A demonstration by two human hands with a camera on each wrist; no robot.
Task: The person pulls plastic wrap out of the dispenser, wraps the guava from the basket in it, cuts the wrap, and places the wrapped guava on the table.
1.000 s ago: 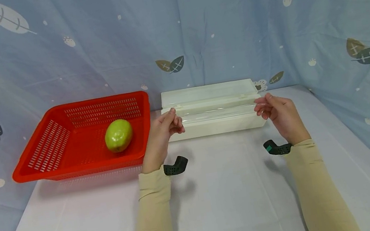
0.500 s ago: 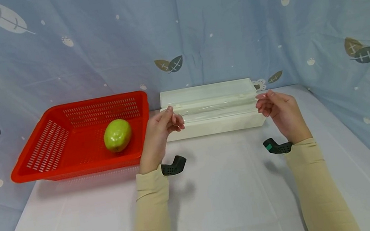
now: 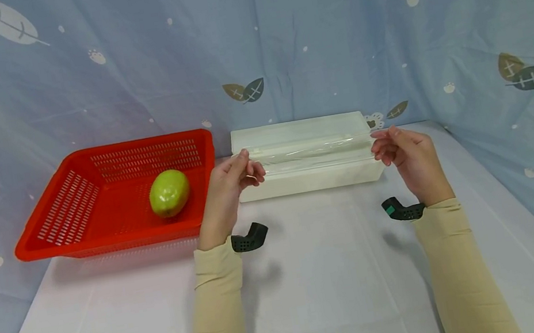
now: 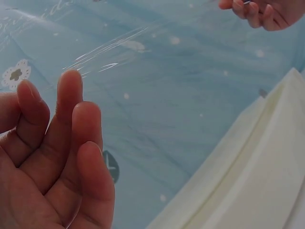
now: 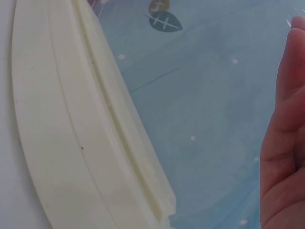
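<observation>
left hand (image 4: 57, 155) holding clear film (image 4: 107, 49) | right hand (image 4: 267, 14), top right | white box (image 4: 259, 160), lower right

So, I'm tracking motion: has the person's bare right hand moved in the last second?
Yes: in the head view, the right hand shifted slightly rightward and up against the small brown leaf print on the blue fabric backdrop.

On the left of the head view, the basket (image 3: 116, 241) is red, the fruit (image 3: 169, 193) yellow-green. In the middle, the box (image 3: 318, 179) is creamy white, the film (image 3: 317, 151) colourless. The upper cloth (image 3: 134, 53) is blue, printed with brown, grey-green and white leaves (image 3: 254, 91). Both sleeves (image 3: 217, 314) are beige.
</observation>
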